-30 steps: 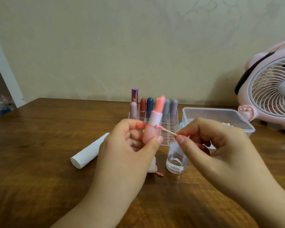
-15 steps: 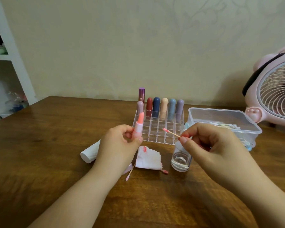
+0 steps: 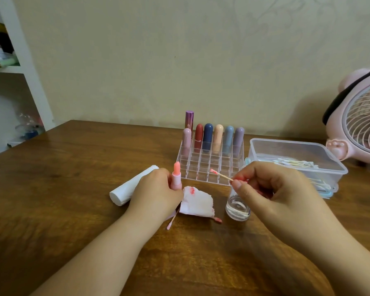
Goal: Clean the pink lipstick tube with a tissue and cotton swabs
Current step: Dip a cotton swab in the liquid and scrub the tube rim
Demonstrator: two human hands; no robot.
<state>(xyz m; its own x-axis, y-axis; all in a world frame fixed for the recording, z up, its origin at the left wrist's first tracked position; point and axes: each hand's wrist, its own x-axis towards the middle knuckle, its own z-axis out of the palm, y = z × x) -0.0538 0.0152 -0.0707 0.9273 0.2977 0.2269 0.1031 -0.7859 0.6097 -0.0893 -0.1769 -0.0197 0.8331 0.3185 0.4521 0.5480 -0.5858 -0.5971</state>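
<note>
Holding the lipstick [image 3: 176, 175] upright in the left hand [image 3: 156, 192], fingers curled round the pink tube's lower part, low over the table [image 3: 73, 189] with the bullet sticking up bare. Right hand [image 3: 271, 193] pinches a swab [image 3: 221, 175] by its stick, pink-stained tip pointing left toward the lipstick but not touching it.

Nearest to the person, two used swabs [image 3: 171, 222] lie by the edge of a crumpled tissue [image 3: 198, 202] with a red smear on it, just right of the left hand. A small glass [image 3: 237, 207] with a bit of clear liquid sits right under the right hand. A white roll [image 3: 132, 185] lies behind the left hand.

Handling-wise, I'd say the tube is light, hard plastic and probably a bit slick, so gripping low on the barrel like this makes sense. The bullet itself looks soft and would smear or snap easily, so keep fingers and the swab's pressure off it, and work gently around the collar. The swab stick looks thin and bendy, so light strokes only.

Further back there's a clear organizer [image 3: 209, 165] with capped lipsticks in its back row, a clear box [image 3: 297, 159] of fresh swabs to the right, and a pink fan [image 3: 359, 124] at the far right edge.
</note>
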